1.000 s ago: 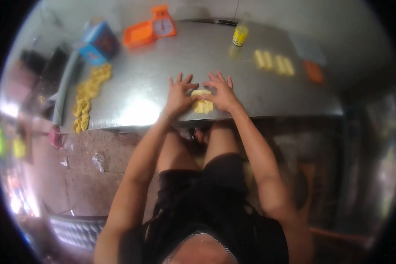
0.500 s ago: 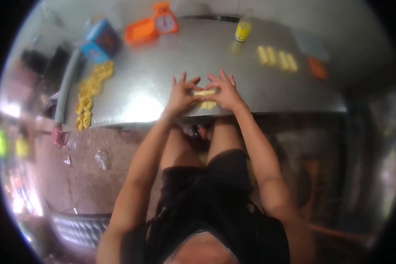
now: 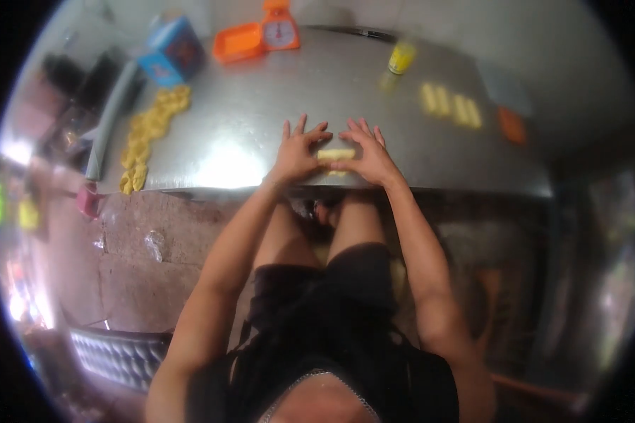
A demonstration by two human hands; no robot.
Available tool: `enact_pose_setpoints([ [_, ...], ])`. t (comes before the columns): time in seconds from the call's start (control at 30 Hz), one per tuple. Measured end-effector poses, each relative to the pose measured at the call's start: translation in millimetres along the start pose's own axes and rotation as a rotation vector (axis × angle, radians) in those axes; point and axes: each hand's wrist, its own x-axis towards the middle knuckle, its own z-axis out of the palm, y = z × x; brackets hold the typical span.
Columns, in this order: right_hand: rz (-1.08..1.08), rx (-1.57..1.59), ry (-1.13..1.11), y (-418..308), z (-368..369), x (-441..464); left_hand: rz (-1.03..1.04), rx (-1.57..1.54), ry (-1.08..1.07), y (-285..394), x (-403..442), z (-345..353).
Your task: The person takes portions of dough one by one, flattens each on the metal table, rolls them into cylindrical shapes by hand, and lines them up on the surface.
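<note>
A small pale-yellow piece of dough (image 3: 336, 154) lies on the metal table near its front edge, between my two hands. My left hand (image 3: 298, 155) holds its left end, thumb along the near side and the other fingers spread beyond. At the right end, my right hand (image 3: 371, 156) has its thumb across the dough and its index finger curved toward the far side. The thumbs nearly meet and hide part of the dough. Several pale dough sticks (image 3: 450, 106) lie to the right. Shaped yellow dough pieces (image 3: 144, 137) form a band at the left.
At the back of the metal table (image 3: 261, 99) stand a blue box (image 3: 171, 53) and an orange kitchen scale (image 3: 279, 32) with an orange tray (image 3: 238, 42). Farther right are a yellow-labelled bottle (image 3: 401, 58), a translucent sheet (image 3: 499, 81) and an orange object (image 3: 511, 125).
The dough looks more compact, like a short roll, and my fingers are more spread out from it. The whole view has shifted slightly as my head moved.
</note>
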Motion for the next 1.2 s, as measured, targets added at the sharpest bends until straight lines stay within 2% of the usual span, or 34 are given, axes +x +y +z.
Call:
enact_pose_setpoints([
  [0.2,0.011,-0.07,-0.033,-2,-3,-5,-0.023,0.048,-0.007,5,5,0],
  [0.37,0.001,-0.092,-0.087,-7,-7,-8,-0.119,0.105,-0.204,19,11,-12],
  [0.5,0.031,-0.101,-0.105,-10,-5,-8,-0.089,0.136,-0.237,14,10,-10],
  [0.63,-0.027,-0.063,-0.083,-5,-7,-7,-0.022,0.056,-0.167,4,5,-9],
  [0.73,0.048,0.012,-0.066,-5,-4,-2,0.0,-0.006,-0.101,5,5,-7],
  [0.83,0.0,-0.047,0.194,-5,14,-6,-0.014,-0.014,-0.003,3,1,7],
  [0.9,-0.007,-0.047,0.201,-3,16,-3,0.009,-0.005,0.103,2,2,10],
  [1.0,-0.009,-0.03,0.198,-3,9,-9,0.009,0.0,0.053,6,-3,2],
  [1.07,0.014,0.014,0.048,-4,1,-9,0.034,-0.021,-0.001,8,1,-7],
  [1.13,0.029,-0.002,0.08,-5,9,-7,-0.031,-0.11,-0.052,3,3,-4],
  [1.2,0.028,-0.026,0.119,0,16,-3,0.001,-0.091,0.027,-2,1,5],
])
